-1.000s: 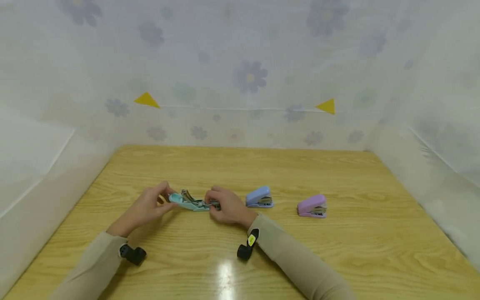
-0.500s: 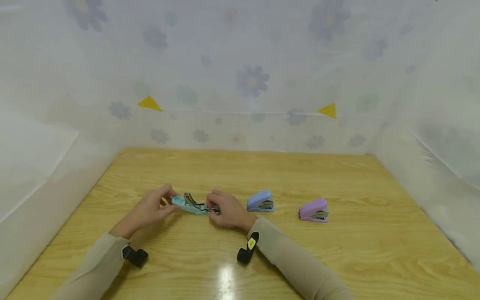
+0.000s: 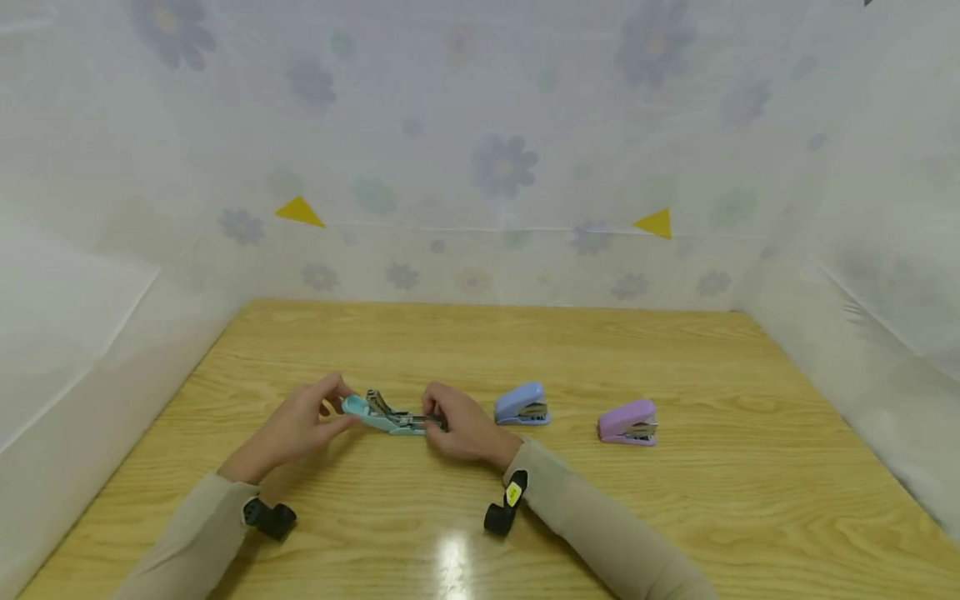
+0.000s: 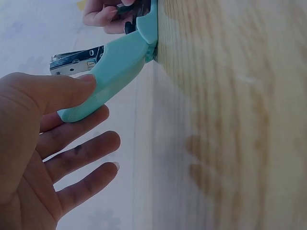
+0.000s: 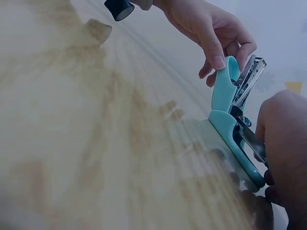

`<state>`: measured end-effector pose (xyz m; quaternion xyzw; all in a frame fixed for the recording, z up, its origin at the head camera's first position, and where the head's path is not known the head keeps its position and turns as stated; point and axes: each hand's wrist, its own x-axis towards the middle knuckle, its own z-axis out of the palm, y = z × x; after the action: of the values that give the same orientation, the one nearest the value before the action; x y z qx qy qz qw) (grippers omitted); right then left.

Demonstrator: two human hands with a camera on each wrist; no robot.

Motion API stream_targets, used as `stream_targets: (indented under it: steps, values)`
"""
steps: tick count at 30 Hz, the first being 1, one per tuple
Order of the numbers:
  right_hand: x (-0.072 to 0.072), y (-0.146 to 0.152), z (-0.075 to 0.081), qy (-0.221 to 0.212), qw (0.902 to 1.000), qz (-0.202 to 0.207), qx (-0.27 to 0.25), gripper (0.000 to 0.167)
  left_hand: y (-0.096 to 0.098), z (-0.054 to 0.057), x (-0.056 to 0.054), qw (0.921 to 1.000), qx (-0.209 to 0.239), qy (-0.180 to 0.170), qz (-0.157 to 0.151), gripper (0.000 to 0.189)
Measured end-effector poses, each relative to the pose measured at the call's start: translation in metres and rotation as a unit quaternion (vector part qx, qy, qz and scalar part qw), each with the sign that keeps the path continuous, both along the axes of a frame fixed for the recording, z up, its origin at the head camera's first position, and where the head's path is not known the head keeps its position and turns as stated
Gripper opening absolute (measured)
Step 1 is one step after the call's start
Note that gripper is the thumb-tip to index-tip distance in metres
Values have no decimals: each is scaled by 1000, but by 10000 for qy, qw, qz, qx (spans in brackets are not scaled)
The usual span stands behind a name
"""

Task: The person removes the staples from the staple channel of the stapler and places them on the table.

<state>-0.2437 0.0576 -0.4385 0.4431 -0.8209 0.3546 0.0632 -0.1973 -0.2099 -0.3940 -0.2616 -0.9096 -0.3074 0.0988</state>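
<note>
A teal stapler (image 3: 381, 422) lies folded wide open on the table, its top cover tilted up to the left and its base flat. My left hand (image 3: 296, 425) pinches the end of the cover between thumb and index finger; in the left wrist view the other fingers spread apart below the cover (image 4: 120, 62). A metal arm (image 5: 249, 79) stands up from the hinge area. At the base's right end, my right hand (image 3: 467, 427) has its fingers curled round the stapler's metal rail. Those fingertips are mostly hidden in the right wrist view.
A blue stapler (image 3: 519, 402) stands just right of my right hand. Farther right is a purple stapler (image 3: 628, 422). The wooden table (image 3: 480, 350) is bounded by pale flowered sheeting (image 3: 450, 150) at the back and sides.
My right hand has slid slightly to the right, and more of the metal rail shows between it and the hinge. The left hand keeps its pinch on the cover. The head view has tilted slightly.
</note>
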Motion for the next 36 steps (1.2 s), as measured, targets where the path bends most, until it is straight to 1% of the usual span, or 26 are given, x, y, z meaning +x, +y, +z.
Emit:
stream_targets:
  steps: [2, 5, 11, 16, 24, 27, 30, 32, 36]
  values:
    - [2, 3, 0, -140, 9999, 11, -41, 11, 0, -1, 0, 10000, 31, -1, -17, 19]
    - [4, 6, 0, -225, 9997, 13, -84, 11, 0, -2, 0, 10000, 84, 7, -49, 20]
    - [9, 8, -1, -402, 9990, -112, -132, 23, -3, -2, 1, 9999, 100, 37, -42, 21]
    - [10, 9, 0, -496, 9982, -292, -138, 18, -2, -2, 1, 9999, 115, 47, -76, 21]
    - [7, 9, 2, -394, 9982, -420, -193, 13, -1, 2, -2, 9999, 98, 61, -84, 21]
    - [6, 8, 2, -312, 9981, -393, -357, 13, -1, 2, -4, 9999, 87, 90, -116, 22]
    - [7, 8, 0, -281, 9967, -367, -660, 12, 0, 3, -4, 9997, 100, 129, -167, 21]
    - [9, 7, 0, -235, 9954, -391, -837, 11, 1, 2, -4, 9997, 108, 142, -176, 21]
    - [16, 8, -1, -49, 9947, -356, -967, 11, 3, 1, -4, 9996, 154, 155, -180, 22]
